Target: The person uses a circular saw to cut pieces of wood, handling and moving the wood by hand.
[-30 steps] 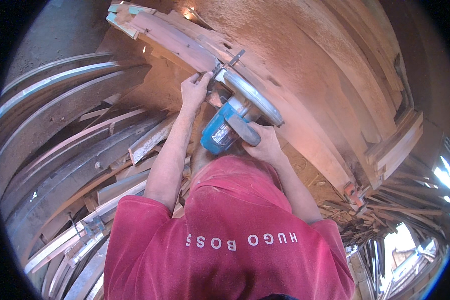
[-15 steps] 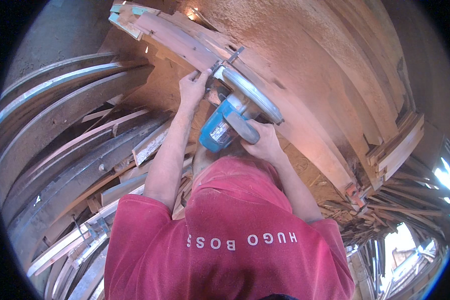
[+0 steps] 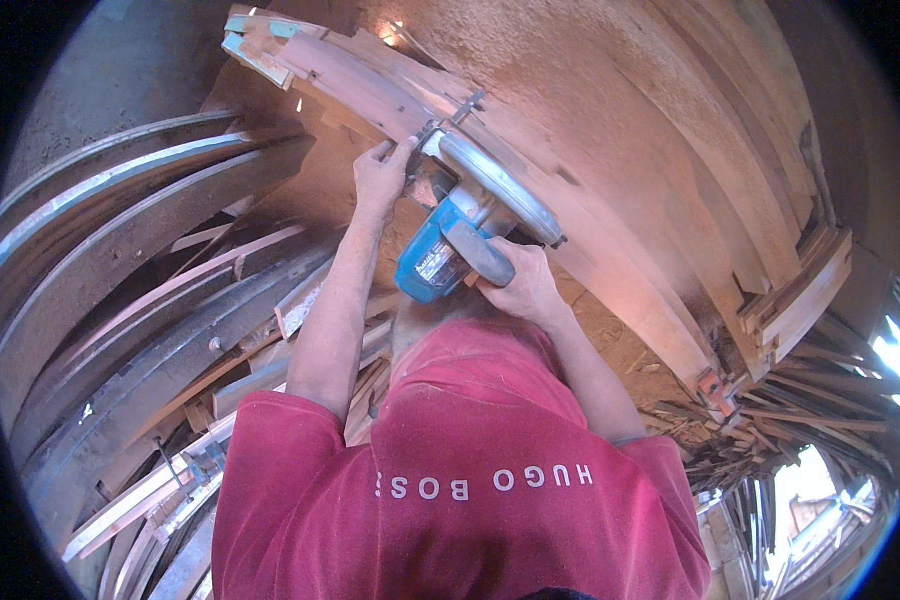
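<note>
A blue and silver circular saw rests on a long reddish-brown wooden plank in the middle of the view. My right hand is wrapped round the saw's grey rear handle. At the saw's front left edge, the fingers of my left hand are bent against the metal base plate, with the thumb stretched along it. A slim metal guide bar sticks out from the front of the base across the plank. The silver guard hides the blade.
Dusty boards are stacked at the left. An orange clamp sits at the plank's near right end. Scrap wood strips lie heaped beyond it. A metal clamp lies among the lower-left boards. Sawdust coats the wide panels at the right.
The saw and both my hands have slid slightly toward the upper left along the plank. Both hands keep their hold.
</note>
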### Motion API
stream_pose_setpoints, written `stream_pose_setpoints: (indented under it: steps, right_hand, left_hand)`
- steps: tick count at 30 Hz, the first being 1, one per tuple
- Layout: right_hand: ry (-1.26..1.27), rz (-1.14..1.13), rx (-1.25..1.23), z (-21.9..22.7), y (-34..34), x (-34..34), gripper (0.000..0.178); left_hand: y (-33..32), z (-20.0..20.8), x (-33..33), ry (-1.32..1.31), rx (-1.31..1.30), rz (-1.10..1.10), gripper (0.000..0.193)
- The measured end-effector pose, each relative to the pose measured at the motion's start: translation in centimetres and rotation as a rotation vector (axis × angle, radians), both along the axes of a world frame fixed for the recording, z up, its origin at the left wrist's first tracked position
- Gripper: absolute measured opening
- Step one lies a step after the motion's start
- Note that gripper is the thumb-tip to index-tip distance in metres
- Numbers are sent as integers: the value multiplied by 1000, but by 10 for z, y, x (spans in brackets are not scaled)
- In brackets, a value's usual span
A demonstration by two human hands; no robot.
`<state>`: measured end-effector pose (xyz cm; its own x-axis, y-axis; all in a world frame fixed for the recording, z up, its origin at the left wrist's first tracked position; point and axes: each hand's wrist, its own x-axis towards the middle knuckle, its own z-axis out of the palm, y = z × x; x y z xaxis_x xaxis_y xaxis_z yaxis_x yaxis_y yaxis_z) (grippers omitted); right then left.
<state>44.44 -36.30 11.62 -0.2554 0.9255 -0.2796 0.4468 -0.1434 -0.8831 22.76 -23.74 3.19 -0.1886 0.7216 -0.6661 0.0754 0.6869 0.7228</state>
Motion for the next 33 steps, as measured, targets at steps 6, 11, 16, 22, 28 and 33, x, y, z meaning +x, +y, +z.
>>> stream_pose_setpoints:
  steps: [6, 11, 16, 22, 28, 33]
  right_hand:
    - [0, 0, 9, -2, 8, -9, 31]
    - [-5, 12, 30, -1, 14, -17, 30]
    - [-8, 21, 33, -3, 21, -24, 30]
    - [-8, 6, 44, -4, 29, -34, 27]
    - [-1, 3, 49, -4, 40, -43, 27]
    - [9, 2, 34, -3, 50, -51, 28]
  left_hand:
    - [10, 2, -9, -13, -36, -4, 45]
    - [17, 2, -17, 17, -30, 6, 47]
    - [24, 5, -24, 33, -21, -7, 42]
    - [32, 3, -31, 56, -3, -17, 43]
    - [40, -6, -44, 111, 44, -27, 46]
    - [50, -7, -53, 133, 73, -74, 46]
